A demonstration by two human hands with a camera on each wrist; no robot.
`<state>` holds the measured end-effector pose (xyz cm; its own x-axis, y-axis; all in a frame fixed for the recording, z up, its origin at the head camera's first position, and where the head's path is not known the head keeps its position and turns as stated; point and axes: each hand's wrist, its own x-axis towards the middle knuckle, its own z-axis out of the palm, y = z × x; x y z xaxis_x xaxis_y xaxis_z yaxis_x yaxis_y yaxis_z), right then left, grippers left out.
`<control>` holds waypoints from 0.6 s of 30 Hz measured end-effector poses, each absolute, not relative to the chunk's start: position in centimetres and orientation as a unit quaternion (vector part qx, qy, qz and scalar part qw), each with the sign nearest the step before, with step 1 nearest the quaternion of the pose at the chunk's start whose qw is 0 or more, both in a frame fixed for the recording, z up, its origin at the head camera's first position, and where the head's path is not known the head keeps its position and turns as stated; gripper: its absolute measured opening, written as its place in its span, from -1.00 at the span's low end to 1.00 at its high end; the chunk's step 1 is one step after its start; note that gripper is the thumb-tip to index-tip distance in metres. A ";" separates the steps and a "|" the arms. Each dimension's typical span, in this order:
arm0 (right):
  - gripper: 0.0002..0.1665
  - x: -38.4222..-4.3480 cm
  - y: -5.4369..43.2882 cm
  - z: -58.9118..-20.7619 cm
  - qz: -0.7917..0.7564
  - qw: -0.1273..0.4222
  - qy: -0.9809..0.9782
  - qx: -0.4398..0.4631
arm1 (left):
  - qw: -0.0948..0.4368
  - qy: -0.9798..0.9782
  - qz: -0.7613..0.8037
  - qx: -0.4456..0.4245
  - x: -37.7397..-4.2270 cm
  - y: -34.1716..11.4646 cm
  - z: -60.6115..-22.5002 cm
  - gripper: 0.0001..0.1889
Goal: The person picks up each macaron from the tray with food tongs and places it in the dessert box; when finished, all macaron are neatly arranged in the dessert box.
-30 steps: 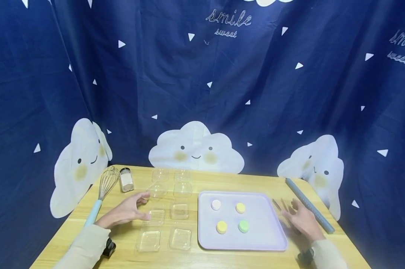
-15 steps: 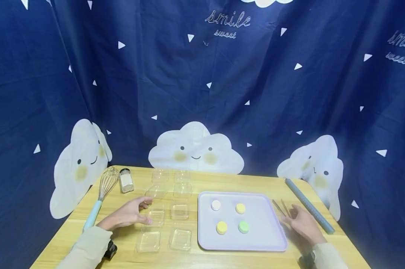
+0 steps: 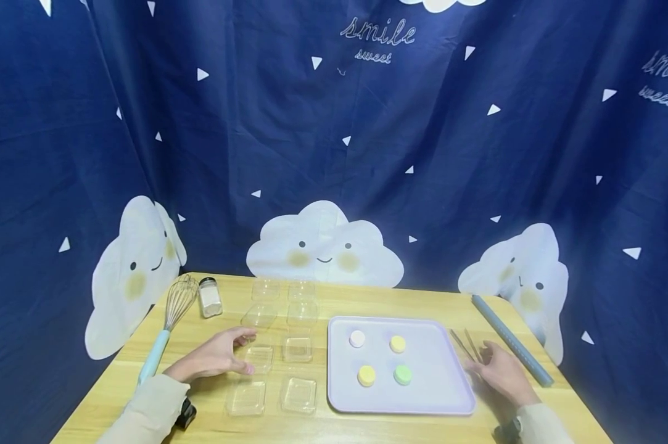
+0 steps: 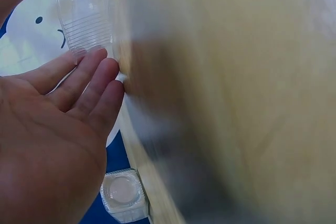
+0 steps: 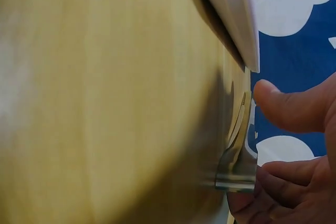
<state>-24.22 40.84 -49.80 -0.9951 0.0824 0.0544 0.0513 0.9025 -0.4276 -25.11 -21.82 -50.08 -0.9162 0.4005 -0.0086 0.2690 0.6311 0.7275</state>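
Note:
My left hand (image 3: 217, 354), fingers extended and thumb apart, is beside a small clear plastic box (image 3: 258, 357). In the left wrist view its fingertips (image 4: 107, 66) are at the lower edge of a clear ridged plastic piece (image 4: 86, 17); firm contact is hard to judge. More clear boxes (image 3: 299, 394) and clear covers (image 3: 302, 312) stand in two columns. My right hand (image 3: 500, 370) is around metal tongs (image 5: 239, 153) lying on the table. In the right wrist view the thumb is away from the tongs, and the other fingers are near their bent end.
A lilac tray (image 3: 439, 394) bears a white, two yellow and a green macaron-like piece (image 3: 403, 375). A grey-blue rod (image 3: 514, 342) lies at the right. A whisk (image 3: 167, 327) and a black-lidded jar (image 3: 210, 299) are at the left of the wooden table (image 3: 389, 302).
My left hand has shifted slightly nearer in the head view, away from a clear cover that turned a little. My right hand has lowered slightly beside the tongs. The tray pieces stay put.

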 end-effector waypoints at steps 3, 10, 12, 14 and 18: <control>0.04 -24.3 40.9 -49.9 0.212 0.040 -0.976 -0.031 | 0.085 0.900 0.385 0.186 -25.1 -21.7 -50.0 -0.06; -0.09 -24.4 40.9 -50.0 0.200 0.050 -0.978 -0.022 | 0.084 0.902 0.380 0.188 -25.2 -21.7 -50.0 -0.08; -0.11 -24.5 40.9 -50.0 0.199 0.049 -0.979 -0.024 | 0.080 0.904 0.376 0.189 -25.2 -21.7 -50.0 -0.08; -0.12 -24.6 40.9 -50.1 0.196 0.046 -0.979 -0.028 | 0.077 0.904 0.375 0.190 -25.3 -21.7 -50.0 -0.07; -0.14 -24.7 41.0 -50.1 0.193 0.037 -0.980 -0.040 | 0.076 0.902 0.381 0.190 -25.3 -21.8 -50.1 -0.05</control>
